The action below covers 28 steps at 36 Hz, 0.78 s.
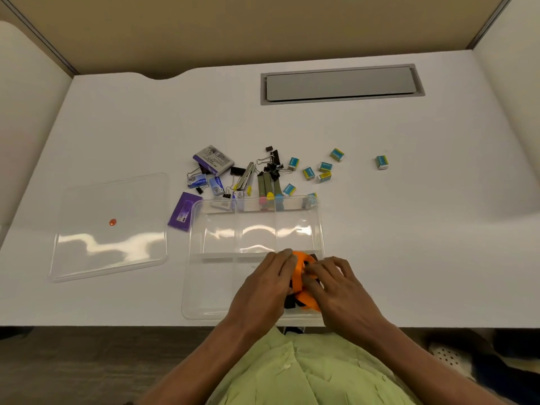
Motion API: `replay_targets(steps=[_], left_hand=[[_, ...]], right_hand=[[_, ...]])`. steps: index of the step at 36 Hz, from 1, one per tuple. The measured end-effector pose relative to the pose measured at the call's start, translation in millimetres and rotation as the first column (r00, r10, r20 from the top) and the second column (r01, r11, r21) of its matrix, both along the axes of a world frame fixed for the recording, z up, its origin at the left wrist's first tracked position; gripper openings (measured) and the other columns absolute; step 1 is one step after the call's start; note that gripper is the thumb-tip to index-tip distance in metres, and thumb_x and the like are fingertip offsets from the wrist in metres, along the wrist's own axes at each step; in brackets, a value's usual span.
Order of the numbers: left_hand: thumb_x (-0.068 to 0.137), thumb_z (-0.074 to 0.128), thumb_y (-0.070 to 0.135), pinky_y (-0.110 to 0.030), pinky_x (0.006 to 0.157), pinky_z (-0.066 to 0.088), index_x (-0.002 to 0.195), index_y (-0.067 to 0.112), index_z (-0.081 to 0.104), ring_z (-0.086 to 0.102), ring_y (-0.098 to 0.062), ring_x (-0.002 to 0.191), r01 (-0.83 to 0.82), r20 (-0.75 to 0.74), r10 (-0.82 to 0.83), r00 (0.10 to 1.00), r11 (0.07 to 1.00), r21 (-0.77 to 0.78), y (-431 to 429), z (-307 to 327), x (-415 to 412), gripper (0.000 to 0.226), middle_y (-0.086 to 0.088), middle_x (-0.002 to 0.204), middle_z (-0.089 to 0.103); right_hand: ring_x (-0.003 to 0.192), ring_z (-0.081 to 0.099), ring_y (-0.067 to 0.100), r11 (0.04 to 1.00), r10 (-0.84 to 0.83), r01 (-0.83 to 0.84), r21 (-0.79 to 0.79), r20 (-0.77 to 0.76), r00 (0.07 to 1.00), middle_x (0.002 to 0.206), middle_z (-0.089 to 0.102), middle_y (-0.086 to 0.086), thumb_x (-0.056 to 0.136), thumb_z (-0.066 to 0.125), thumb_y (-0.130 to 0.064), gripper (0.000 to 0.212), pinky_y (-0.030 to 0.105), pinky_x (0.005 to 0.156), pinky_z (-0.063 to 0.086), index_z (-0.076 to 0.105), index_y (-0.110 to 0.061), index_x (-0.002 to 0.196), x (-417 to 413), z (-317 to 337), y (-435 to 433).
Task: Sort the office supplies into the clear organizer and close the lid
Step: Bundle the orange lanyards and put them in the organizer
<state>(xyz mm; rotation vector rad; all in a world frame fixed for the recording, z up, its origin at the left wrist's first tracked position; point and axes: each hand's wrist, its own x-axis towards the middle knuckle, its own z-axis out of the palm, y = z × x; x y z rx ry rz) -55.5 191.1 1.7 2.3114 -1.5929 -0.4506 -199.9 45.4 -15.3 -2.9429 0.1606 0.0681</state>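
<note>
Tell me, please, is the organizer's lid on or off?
Off: the lid lies flat on the table, left of the organizer.

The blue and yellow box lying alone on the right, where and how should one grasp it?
Probably from above, with the right hand: pinch the lone box across two opposite sides. It is small and blocky, and nothing lies beside it to block the fingers.
</note>
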Motion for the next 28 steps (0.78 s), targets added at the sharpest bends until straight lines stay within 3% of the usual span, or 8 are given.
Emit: replay_targets(steps=[2, 8, 13, 18, 20, 23, 26, 28], left_hand=[[0.075, 0.082, 0.003, -0.030, 0.092, 0.060, 0.135, 0.010, 0.057, 0.059, -0.022, 0.122, 0.102, 0.040, -0.102, 0.994, 0.995, 0.009, 0, 1, -1, 0.066, -0.005, 0.134, 0.062], [0.073, 0.083, 0.009, -0.030, 0.069, 0.059, 0.099, 0.015, 0.074, 0.063, -0.017, 0.095, 0.208, 0.159, -0.220, 0.963, 0.974, 0.087, -9, -12, -4, 0.028, 0.000, 0.100, 0.069], [0.068, 0.087, 0.012, -0.028, 0.062, 0.057, 0.087, 0.019, 0.075, 0.063, -0.016, 0.091, 0.175, 0.085, -0.187, 0.979, 0.976, 0.131, -24, -14, -3, 0.023, 0.002, 0.094, 0.067], [0.083, 0.074, 0.015, -0.037, 0.080, 0.056, 0.101, 0.016, 0.071, 0.057, -0.018, 0.106, 0.143, -0.046, -0.137, 0.989, 0.974, 0.174, -26, -9, 3, 0.018, -0.001, 0.111, 0.063], [0.087, 0.070, 0.013, -0.034, 0.087, 0.052, 0.104, 0.014, 0.070, 0.056, -0.019, 0.109, 0.137, -0.115, -0.118, 0.986, 0.975, 0.174, -29, 4, 6, 0.018, -0.003, 0.113, 0.066], [0.085, 0.067, 0.006, -0.031, 0.079, 0.045, 0.103, 0.012, 0.067, 0.058, -0.022, 0.099, 0.113, -0.196, -0.067, 0.978, 0.966, 0.233, -33, 23, 15, 0.020, -0.007, 0.107, 0.067], [0.079, 0.067, 0.001, -0.037, 0.081, 0.054, 0.112, 0.018, 0.072, 0.063, -0.023, 0.095, 0.061, -0.240, -0.002, 0.971, 0.969, 0.239, -35, 35, 32, 0.037, -0.006, 0.105, 0.072], [0.083, 0.069, 0.007, -0.040, 0.089, 0.059, 0.120, 0.025, 0.074, 0.065, -0.018, 0.101, -0.011, -0.250, 0.068, 0.966, 0.975, 0.223, -39, 42, 48, 0.042, -0.001, 0.111, 0.075]], right_hand=[[0.125, 0.054, 0.030, 0.999, 0.041, -0.041, -0.025, 0.016, 0.999, 0.134, 0.059, 0.010, 0.079, 0.072, -0.016, 0.053, 0.052, 0.114, 0.034, 0.061, -0.013, 0.130, -4, -1, -1], [0.115, 0.058, 0.033, 0.986, 0.023, -0.018, -0.165, 0.025, 0.999, 0.112, 0.066, 0.012, 0.082, 0.051, -0.002, 0.030, 0.058, 0.117, 0.030, 0.071, -0.008, 0.104, 4, -2, 6], [0.109, 0.064, 0.029, 0.989, -0.001, -0.001, -0.146, -0.017, 1.000, 0.097, 0.071, 0.008, 0.077, 0.078, -0.024, 0.013, 0.055, 0.117, 0.026, 0.077, -0.017, 0.087, 23, 0, 9], [0.095, 0.067, 0.024, 0.996, -0.005, -0.001, -0.091, -0.066, 0.998, 0.082, 0.070, 0.002, 0.065, 0.087, -0.024, 0.016, 0.054, 0.116, 0.036, 0.076, -0.023, 0.077, 31, 11, 7], [0.092, 0.069, 0.022, 0.997, -0.027, 0.020, -0.071, -0.091, 0.995, 0.081, 0.071, 0.002, 0.061, 0.089, -0.022, 0.021, 0.053, 0.112, 0.043, 0.077, -0.022, 0.078, 31, 14, 5], [0.086, 0.070, 0.024, 0.997, -0.078, 0.074, -0.036, -0.112, 0.991, 0.080, 0.072, 0.003, 0.059, 0.088, -0.021, 0.024, 0.049, 0.101, 0.052, 0.077, -0.020, 0.080, 35, 26, 1], [0.063, 0.058, 0.023, 0.967, -0.255, 0.255, -0.019, -0.105, 0.961, 0.063, 0.063, 0.000, 0.055, 0.081, -0.011, 0.018, 0.039, 0.072, 0.055, 0.068, -0.020, 0.064, 43, 43, -3], [0.062, 0.056, 0.021, 0.922, -0.384, 0.387, 0.028, -0.076, 0.920, 0.065, 0.063, -0.002, 0.065, 0.077, -0.009, 0.013, 0.033, 0.061, 0.050, 0.071, -0.021, 0.067, 52, 51, -10]])
